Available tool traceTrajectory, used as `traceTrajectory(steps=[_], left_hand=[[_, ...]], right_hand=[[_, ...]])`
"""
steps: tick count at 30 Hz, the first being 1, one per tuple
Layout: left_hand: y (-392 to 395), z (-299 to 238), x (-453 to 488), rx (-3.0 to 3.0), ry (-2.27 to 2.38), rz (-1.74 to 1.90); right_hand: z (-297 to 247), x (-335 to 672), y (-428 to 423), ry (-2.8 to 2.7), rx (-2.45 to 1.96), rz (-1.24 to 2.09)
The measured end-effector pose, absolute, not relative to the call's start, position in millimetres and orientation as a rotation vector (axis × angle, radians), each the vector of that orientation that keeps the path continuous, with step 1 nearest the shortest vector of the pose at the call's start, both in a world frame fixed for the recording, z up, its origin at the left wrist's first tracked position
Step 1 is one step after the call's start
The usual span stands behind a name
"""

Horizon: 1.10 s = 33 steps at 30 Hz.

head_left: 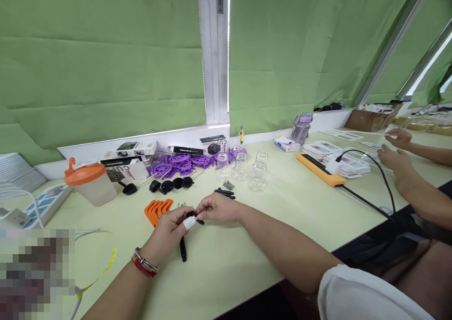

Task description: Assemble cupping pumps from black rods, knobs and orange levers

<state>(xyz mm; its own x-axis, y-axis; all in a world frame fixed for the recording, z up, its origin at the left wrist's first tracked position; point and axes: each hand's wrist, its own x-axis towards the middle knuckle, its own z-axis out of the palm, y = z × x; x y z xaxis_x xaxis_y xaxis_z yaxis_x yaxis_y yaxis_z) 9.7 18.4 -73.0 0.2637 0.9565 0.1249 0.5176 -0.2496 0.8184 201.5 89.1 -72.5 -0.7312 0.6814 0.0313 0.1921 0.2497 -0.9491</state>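
Observation:
My left hand (170,228), with a white wrap on the thumb, is closed on a small black part (191,214). My right hand (219,208) pinches the same part from the other side; the fingers hide most of it. Below the left fingers a black rod (182,250) sticks out towards me; I cannot tell whether it is gripped or lies on the table. Orange angled pieces (155,211) lie just beyond my left hand. Past my right hand are black rods (225,194) and small metal springs (229,185).
Black round parts (177,183) and purple wheel-shaped pieces (181,162) lie farther back, by cup-holder boxes (132,168). Clear bottles (257,176) stand right of them. A shaker cup (93,186) is left, an orange power strip (318,169) right. Another person's hands (395,160) are far right.

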Motion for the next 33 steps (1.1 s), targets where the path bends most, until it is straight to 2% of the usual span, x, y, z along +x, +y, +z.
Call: traceTrajectory(steps=[4, 6, 16, 33], left_hand=[[18.2, -73.6, 11.4, 1.907, 1.328, 0.836], [16.7, -72.0, 13.3, 1.938, 1.323, 0.800], [14.0, -68.3, 14.9, 1.980, 1.354, 0.701], [12.1, -64.9, 15.5, 1.990, 1.363, 0.660]], right_hand=[[-64.3, 230.2, 117.2, -2.189, -1.219, 0.723], [-65.4, 246.5, 132.8, -2.156, -1.423, 0.527], [-89.6, 262.2, 164.2, -2.244, -1.501, 0.575], [-84.5, 256.3, 159.1, -2.339, -1.552, 0.505]])
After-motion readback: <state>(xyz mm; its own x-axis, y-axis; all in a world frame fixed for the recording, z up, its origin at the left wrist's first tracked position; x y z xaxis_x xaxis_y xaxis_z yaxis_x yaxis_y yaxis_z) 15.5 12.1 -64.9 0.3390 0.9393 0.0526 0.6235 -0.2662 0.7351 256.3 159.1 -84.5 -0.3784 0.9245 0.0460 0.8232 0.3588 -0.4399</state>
